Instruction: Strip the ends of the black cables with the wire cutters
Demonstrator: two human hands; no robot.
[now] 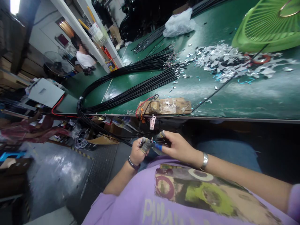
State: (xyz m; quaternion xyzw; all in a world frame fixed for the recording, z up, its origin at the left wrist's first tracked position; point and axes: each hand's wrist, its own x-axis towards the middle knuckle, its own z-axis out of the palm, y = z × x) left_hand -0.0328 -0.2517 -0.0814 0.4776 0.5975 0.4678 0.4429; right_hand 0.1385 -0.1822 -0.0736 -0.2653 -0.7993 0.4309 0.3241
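Observation:
Both my hands meet below the edge of the green table [234,97], over my lap. My left hand [138,151] is closed, with taped fingertips, pinching the end of a thin black cable [112,137] that runs in from the left. My right hand [175,147] is closed too, one fingertip wrapped in blue tape, pinching the small coloured wires at the same cable end. A bundle of long black cables [131,90] lies across the table and loops over its left edge. A wooden block [168,106] with red and black wires sits at the table edge above my hands.
Scraps of stripped insulation [222,61] litter the table beside a green plastic basket [264,28] and a white plastic bag [179,23]. Another person in a white shirt [84,57] sits far off at the left. Clutter and boxes lie on the floor at left.

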